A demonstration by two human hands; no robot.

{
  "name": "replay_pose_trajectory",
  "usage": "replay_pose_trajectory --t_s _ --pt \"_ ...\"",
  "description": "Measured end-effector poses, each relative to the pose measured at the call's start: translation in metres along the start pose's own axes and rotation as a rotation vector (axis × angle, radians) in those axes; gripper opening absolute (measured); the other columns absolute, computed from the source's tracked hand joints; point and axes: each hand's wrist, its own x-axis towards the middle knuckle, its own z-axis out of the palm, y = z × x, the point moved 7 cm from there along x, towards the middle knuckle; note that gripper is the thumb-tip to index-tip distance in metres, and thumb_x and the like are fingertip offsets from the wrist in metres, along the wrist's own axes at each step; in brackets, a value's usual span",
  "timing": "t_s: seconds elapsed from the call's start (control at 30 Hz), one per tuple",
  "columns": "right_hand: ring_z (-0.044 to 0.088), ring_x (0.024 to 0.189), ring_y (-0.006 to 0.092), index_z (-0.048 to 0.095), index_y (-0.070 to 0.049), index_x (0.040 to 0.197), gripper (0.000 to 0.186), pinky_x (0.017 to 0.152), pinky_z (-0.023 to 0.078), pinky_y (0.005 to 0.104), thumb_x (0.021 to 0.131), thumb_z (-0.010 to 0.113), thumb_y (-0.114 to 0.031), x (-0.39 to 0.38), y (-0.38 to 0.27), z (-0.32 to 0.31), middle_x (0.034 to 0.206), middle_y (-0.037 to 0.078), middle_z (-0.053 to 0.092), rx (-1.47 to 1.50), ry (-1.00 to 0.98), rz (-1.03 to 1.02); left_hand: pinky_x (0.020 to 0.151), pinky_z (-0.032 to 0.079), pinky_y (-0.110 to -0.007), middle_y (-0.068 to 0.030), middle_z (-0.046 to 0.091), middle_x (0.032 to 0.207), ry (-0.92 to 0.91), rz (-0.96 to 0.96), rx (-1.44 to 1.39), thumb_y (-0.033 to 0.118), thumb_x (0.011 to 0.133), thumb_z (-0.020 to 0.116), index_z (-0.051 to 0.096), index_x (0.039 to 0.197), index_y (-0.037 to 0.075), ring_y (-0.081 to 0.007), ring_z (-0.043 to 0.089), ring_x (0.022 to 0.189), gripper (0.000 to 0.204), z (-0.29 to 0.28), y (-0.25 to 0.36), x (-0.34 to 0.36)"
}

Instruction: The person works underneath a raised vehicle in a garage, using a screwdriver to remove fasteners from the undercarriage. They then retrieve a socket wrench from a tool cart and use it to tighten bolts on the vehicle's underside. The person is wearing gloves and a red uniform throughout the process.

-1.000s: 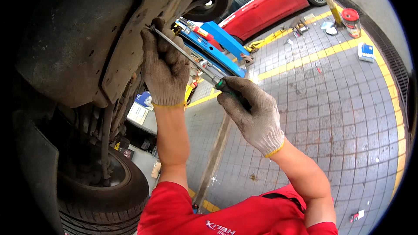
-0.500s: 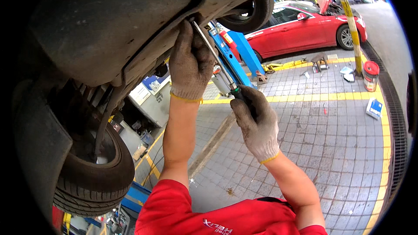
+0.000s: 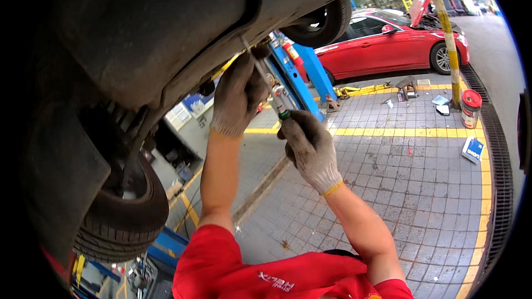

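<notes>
A long-shafted metal hand tool (image 3: 279, 103) with a green collar and dark handle slants up toward the underside (image 3: 183, 39) of a raised car. My right hand (image 3: 310, 147), in a soiled white knit glove, is closed round the handle. Higher up, my left hand (image 3: 237, 97), in a browned glove, has its fingers curled at the shaft and closed on it. The tool's thin tip shows above the left hand, close to the dark underbody panel. Whether it touches the panel I cannot tell.
The raised car's wheel (image 3: 124, 216) hangs at lower left, another tyre (image 3: 321, 25) farther off. Blue lift posts (image 3: 296, 72) stand beyond my hands. Behind them is a red car (image 3: 382, 44). A yellow pole (image 3: 446, 27), red bucket (image 3: 471, 108) and blue-white box (image 3: 472, 150) are at right.
Both hands have come down a little from the underbody with the tool, the right also shifting left. The tool's tip now shows clear above my left hand.
</notes>
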Motion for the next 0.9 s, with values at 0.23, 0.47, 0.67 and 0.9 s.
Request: replay_pose_trajectory --t_s 0.23,0.47,0.67,0.9 --pt "0.057 0.068 0.0118 0.054 0.001 0.138 0.044 0.060 0.047 0.0252 0.108 0.061 -0.031 0.004 -0.004 -0.017 0.099 0.008 0.064 0.334 -0.196 0.200 0.048 0.018 -0.024 0.0082 0.039 0.064 0.075 0.059 0.225 0.026 0.102 0.073 0.070 0.106 0.002 -0.0030 0.027 0.051 0.024 -0.001 -0.001 0.001" --pt "0.064 0.082 0.0194 0.051 0.002 0.137 0.049 0.072 0.056 0.0349 0.106 0.066 -0.033 -0.031 0.033 -0.013 0.099 0.011 0.061 0.500 0.105 0.066 0.048 0.018 -0.025 0.0065 0.040 0.061 0.144 0.120 0.277 0.029 0.102 0.074 0.065 0.097 0.006 -0.0041 0.028 0.051 0.025 -0.010 0.003 0.001" --pt "0.057 0.060 0.0204 0.062 -0.001 0.118 0.069 0.054 0.048 0.0366 0.105 0.050 -0.068 -0.033 0.050 -0.019 0.072 0.010 0.058 0.767 -0.327 0.402 0.047 0.018 -0.025 0.0066 0.040 0.060 0.066 0.075 0.288 0.038 0.102 0.074 0.066 0.097 0.002 -0.0036 0.027 0.050 0.037 0.015 0.002 -0.002" --pt "0.062 0.074 0.0185 0.048 0.003 0.142 0.065 0.066 0.056 0.0343 0.108 0.054 -0.052 -0.035 0.034 -0.020 0.093 0.010 0.060 0.319 0.101 0.097 0.046 0.021 -0.024 0.0066 0.041 0.061 0.092 0.139 0.338 0.039 0.100 0.077 0.066 0.093 0.006 -0.0035 0.029 0.050 0.035 -0.002 0.003 0.006"
